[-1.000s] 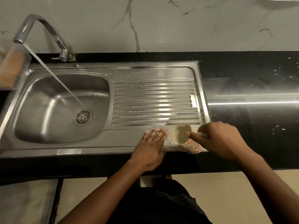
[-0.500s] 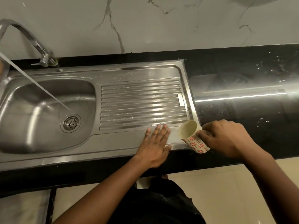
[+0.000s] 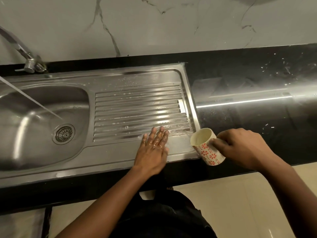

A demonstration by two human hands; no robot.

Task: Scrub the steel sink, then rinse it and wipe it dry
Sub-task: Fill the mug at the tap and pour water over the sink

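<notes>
The steel sink (image 3: 51,103) sits in the black counter (image 3: 257,117), its ribbed drainboard (image 3: 137,110) wet. The left hand (image 3: 152,152) lies flat, fingers straight, on the drainboard's near edge; the right hand (image 3: 240,148) grips a tilted, seemingly empty flowered cup (image 3: 207,146) at the sink's corner. Water runs from the tap (image 3: 29,60) into the basin.

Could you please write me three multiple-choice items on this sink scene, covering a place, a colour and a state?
1. The left hand lies: A in the basin; B flat on the drainboard; C on the counter.
2. The flowers on the cup are: A blue; B red; C green.
3. The tap is: A running; B off; C wrapped in cloth.
Answers: B, its straight fingers rest on the ribs; B, red blooms show beside the right hand; A, a stream pours toward the drain.
</notes>
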